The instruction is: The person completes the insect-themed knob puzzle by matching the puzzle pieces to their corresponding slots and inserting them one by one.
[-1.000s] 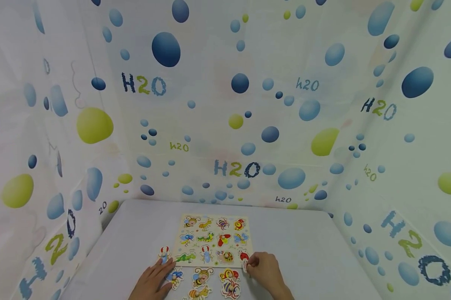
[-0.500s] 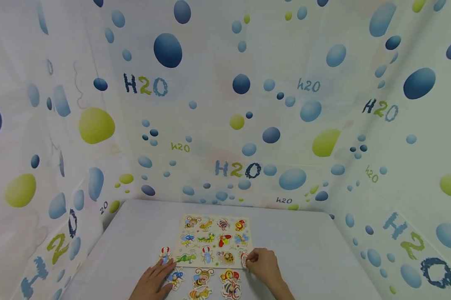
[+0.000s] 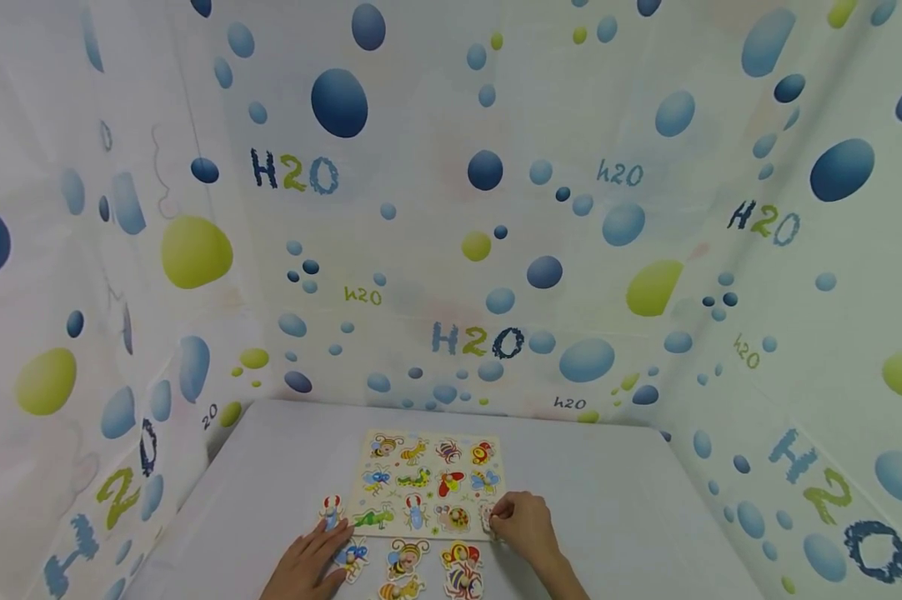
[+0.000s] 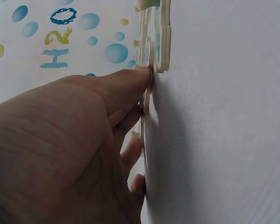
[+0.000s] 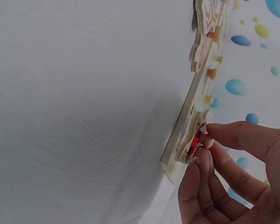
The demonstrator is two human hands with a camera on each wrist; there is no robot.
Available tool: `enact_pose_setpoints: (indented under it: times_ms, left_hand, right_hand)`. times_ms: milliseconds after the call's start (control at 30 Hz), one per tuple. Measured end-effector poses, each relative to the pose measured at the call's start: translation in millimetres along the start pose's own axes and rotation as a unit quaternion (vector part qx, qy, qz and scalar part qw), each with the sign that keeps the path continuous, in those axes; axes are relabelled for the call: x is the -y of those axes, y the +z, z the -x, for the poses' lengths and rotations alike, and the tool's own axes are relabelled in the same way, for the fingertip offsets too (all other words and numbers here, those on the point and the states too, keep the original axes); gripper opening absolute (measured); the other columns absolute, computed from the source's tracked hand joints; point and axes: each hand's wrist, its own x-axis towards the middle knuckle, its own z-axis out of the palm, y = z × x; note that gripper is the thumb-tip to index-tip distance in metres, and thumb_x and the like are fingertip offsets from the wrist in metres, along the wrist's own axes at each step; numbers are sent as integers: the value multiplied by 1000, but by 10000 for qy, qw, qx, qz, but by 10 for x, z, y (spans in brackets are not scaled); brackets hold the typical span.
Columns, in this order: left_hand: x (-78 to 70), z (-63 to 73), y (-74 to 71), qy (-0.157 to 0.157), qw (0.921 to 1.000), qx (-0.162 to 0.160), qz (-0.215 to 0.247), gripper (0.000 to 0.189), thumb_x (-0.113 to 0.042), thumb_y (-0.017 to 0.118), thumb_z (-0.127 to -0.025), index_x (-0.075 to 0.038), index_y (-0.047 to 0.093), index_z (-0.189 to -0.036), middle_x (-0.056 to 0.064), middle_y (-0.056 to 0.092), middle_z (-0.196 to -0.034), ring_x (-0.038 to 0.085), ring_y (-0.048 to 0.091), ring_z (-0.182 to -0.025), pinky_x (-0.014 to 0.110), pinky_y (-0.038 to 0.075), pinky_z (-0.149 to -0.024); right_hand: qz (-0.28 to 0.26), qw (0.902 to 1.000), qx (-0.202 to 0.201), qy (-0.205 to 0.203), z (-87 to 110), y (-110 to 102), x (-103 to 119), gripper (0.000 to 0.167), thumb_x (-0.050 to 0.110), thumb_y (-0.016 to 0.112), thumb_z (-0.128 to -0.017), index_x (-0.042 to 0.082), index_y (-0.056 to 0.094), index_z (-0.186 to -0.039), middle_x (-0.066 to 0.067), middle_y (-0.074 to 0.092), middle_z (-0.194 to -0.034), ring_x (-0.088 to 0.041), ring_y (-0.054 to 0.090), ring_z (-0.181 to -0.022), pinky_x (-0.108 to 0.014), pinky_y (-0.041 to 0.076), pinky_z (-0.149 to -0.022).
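A wooden insect puzzle board (image 3: 391, 497) lies on the white table, with insects across its face. At its near right corner my right hand (image 3: 526, 525) pinches a red insect puzzle piece (image 5: 194, 142) by its small knob. In the right wrist view the piece is slightly tilted, close over the board. My left hand (image 3: 308, 562) rests at the near left corner, fingers extended, fingertips at the board's edge. Its thumb is beside a blue mosquito piece (image 3: 355, 558); a red-horned beetle piece (image 3: 332, 512) lies just beyond the fingertips.
In front of the board lie a bee piece (image 3: 408, 557), a yellow ant piece (image 3: 401, 588) and a spider piece (image 3: 462, 579) overlapping a red-and-yellow insect piece (image 3: 458, 552). Patterned curtains (image 3: 421, 250) surround the white table (image 3: 586, 475) at the back and sides.
The right hand has brought the red piece down from a more upright tilt over the board's near right corner, shifting slightly. The left hand has stayed in place.
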Motion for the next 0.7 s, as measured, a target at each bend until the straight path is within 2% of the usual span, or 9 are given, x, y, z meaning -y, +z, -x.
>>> enact_pose_setpoints:
  times_ms: [233, 700]
  left_hand:
    - [-13, 19, -2, -73, 10000, 34, -1, 65, -50, 67, -98, -12, 56, -149, 9, 54, -155, 46, 36, -150, 74, 25, -116]
    - [-6, 6, 5, -70, 10000, 16, -34, 65, -49, 68, -97, -11, 57, -149, 10, 55, -154, 46, 37, -149, 74, 27, -115]
  right_hand:
    - [133, 9999, -101, -18, -68, 57, 7, 16, 9, 86, -79, 15, 72, -73, 10, 62, -65, -5, 54, -60, -22, 45, -53]
    - [128, 9998, -29, 120, -133, 103, -25, 16, 10, 86, -78, 16, 71, -73, 9, 61, -66, -7, 54, -60, -22, 45, -52]
